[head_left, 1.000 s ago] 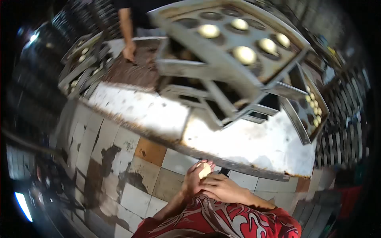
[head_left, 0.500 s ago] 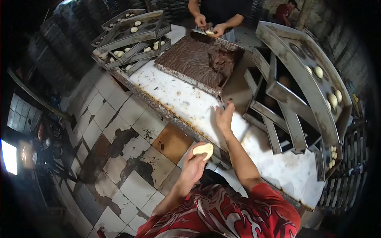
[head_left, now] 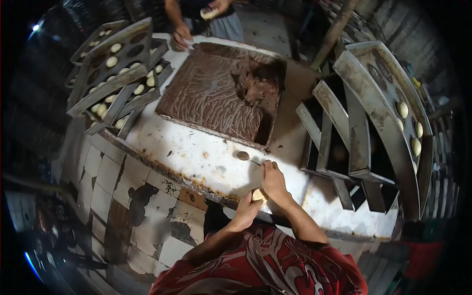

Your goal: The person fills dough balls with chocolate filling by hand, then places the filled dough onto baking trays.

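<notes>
The left hand [head_left: 247,210] has its fingers curled round a pale, flattened dough round [head_left: 259,196] at the white tabletop's [head_left: 201,160] near edge; the right hand [head_left: 273,180] grips a thin-handled spoon [head_left: 243,155] of brown paste.

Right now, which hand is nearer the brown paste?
The right hand, over the table, short of the brown paste; the left hand holds dough farther back, at the table's edge.
</notes>
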`<state>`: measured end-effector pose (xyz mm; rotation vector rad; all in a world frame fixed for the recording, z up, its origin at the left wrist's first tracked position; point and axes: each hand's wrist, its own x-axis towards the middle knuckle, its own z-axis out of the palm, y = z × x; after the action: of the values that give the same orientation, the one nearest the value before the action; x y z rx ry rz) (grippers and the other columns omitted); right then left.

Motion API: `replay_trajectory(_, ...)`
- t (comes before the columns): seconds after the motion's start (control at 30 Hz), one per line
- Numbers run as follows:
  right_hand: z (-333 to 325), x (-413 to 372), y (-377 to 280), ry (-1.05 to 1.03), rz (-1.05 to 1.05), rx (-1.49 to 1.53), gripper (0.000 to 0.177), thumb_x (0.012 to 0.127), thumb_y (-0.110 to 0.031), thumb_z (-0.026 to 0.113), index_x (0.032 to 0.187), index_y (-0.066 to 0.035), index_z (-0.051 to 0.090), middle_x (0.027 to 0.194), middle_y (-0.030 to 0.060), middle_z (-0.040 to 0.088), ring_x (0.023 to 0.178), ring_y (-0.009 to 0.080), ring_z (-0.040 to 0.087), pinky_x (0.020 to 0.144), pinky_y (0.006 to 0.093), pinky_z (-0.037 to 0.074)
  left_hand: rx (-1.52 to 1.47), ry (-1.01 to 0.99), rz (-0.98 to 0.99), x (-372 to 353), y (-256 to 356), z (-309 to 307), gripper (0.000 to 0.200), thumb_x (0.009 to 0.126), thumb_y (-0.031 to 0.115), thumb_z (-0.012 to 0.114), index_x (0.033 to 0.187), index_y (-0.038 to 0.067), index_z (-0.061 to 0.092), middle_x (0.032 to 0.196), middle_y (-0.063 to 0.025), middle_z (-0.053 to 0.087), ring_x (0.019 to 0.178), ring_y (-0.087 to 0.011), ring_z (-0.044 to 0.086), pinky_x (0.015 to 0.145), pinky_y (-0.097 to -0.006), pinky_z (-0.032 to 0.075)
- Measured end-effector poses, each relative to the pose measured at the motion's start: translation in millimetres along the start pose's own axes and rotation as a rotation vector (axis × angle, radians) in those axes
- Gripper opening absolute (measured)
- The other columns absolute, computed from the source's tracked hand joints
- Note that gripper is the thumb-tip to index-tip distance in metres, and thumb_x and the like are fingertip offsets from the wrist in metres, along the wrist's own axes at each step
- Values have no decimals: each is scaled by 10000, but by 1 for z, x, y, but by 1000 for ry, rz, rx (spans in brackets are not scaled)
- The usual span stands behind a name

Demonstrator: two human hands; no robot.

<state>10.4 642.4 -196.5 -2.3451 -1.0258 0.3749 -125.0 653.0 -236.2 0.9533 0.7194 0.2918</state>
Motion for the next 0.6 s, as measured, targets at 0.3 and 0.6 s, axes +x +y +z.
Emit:
replay_trajectory(0.3,34,8,-91,333,-80,366,103,914,-26,454,1000,9,498,722,141,572,611,254,562,574,300,445,11,-251,-21,27,69,-87,250,842,-13,499,1091,-34,509,1005,-99,581,865,-174,578,756,-298,472)
replay_trajectory(0.6,-60,129,-83,288,228,-38,165,902,-145,494,957,6,530,724,260,574,730,456,568,637,471,442,-81,-719,-53,6,182,-105,461,865,-21,459,1315,-45,357,1249,-100,497,1153,-161,476,993,-280,354)
